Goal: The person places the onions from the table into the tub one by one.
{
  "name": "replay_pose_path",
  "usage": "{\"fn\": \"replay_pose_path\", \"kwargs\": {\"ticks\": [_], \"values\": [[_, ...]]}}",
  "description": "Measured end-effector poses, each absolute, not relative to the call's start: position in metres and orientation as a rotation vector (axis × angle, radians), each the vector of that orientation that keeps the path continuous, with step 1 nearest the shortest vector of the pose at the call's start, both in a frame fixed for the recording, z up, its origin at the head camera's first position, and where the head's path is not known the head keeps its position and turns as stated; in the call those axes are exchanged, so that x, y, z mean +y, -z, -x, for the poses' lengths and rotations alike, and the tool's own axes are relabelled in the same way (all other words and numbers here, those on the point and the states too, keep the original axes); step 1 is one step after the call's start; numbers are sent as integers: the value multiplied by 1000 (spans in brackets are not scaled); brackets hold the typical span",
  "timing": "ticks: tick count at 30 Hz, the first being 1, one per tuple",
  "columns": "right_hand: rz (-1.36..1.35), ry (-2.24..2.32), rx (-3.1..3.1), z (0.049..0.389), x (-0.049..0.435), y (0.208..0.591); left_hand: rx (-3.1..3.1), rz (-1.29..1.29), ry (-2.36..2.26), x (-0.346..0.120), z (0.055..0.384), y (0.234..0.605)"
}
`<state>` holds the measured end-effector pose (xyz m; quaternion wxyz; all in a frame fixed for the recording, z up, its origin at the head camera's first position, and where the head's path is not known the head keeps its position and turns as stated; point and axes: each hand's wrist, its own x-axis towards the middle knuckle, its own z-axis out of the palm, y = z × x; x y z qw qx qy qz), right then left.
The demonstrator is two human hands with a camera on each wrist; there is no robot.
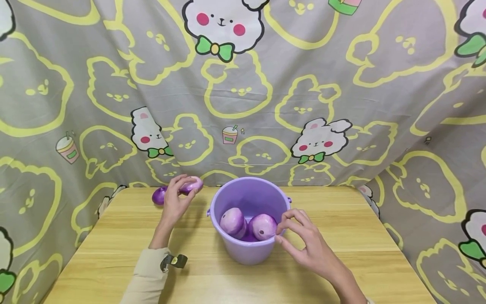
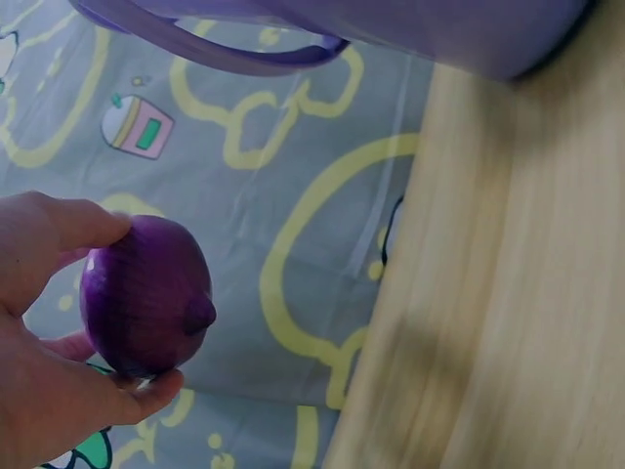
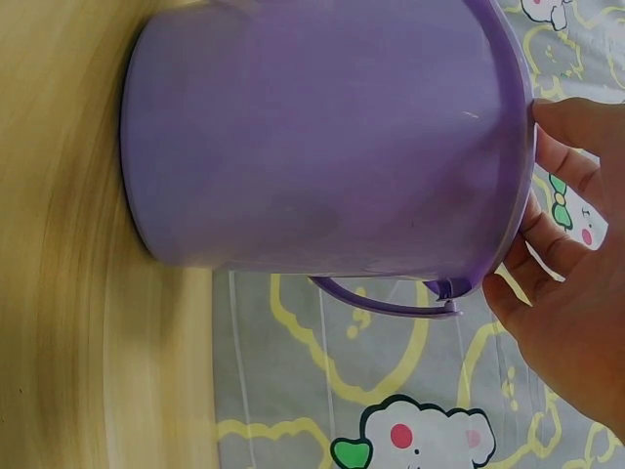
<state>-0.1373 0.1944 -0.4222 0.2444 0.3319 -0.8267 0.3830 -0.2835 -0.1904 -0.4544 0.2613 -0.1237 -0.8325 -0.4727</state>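
My left hand [image 1: 177,198] grips a purple onion [image 1: 191,185] between thumb and fingers, above the table's back left. In the left wrist view this onion [image 2: 148,298] shows dark, glossy skin and a pointed tip. Behind the hand, another purple onion [image 1: 158,196] lies at the table's back edge, partly covered by the hand. A lilac bucket [image 1: 248,253] stands upright in the middle. Inside it are onions, one on the left [image 1: 232,221] and one on the right [image 1: 264,227]. My right hand [image 1: 309,245] pinches the bucket's near right rim [image 3: 522,147].
The wooden table [image 1: 197,270] carries everything and ends at a grey curtain [image 1: 243,97] with cartoon prints, which also hangs along both sides. The bucket's handle [image 3: 386,305] hangs down its far side. A dark strap [image 1: 174,261] sits on the left wrist.
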Motion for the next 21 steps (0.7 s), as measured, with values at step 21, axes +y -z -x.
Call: {"fn": "replay_pose_path", "kwargs": {"ticks": [21], "values": [[-931,-1031,-2228,137,193,422,-2123,401,1420,-183,260,437]]}}
